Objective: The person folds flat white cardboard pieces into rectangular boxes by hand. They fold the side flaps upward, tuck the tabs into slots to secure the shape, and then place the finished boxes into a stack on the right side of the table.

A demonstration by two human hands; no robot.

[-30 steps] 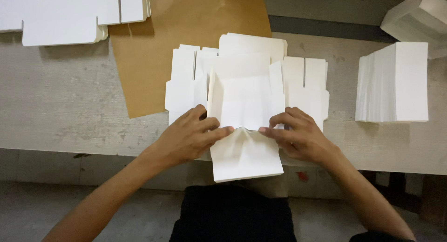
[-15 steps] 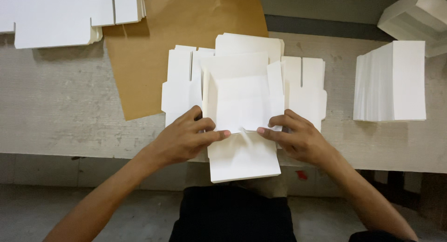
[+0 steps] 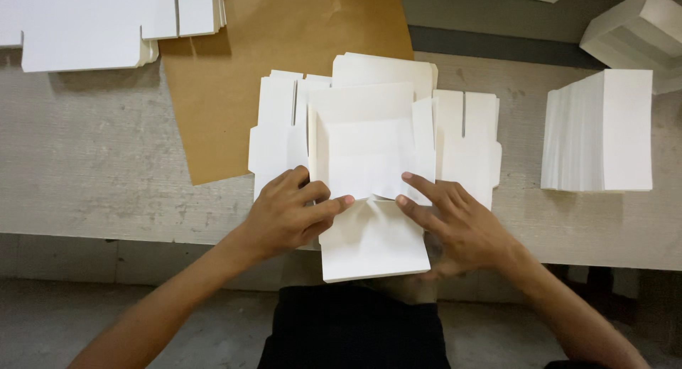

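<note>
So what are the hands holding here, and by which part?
Both hands, left hand and right hand, press on the white cardboard box blank at its near fold line, fingertips on the flap edge; pressed rather than gripped.

Both forearms are bare to the elbow, no sleeves, above a black garment (image 3: 355,330) at the lap

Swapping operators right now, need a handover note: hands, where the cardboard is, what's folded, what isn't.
Left hand: fingers pressed on the lower left of the white box blank, at the fold.
Right hand: fingertips on the lower right of the same fold.
Blank lies on a stack of flat blanks on the table; its side flaps are raised, its front flap overhangs the table edge.
Done: side walls partly up. Left: front flap not yet folded up.
Nearby: brown paper sheet, stack of folded white pieces.
</note>
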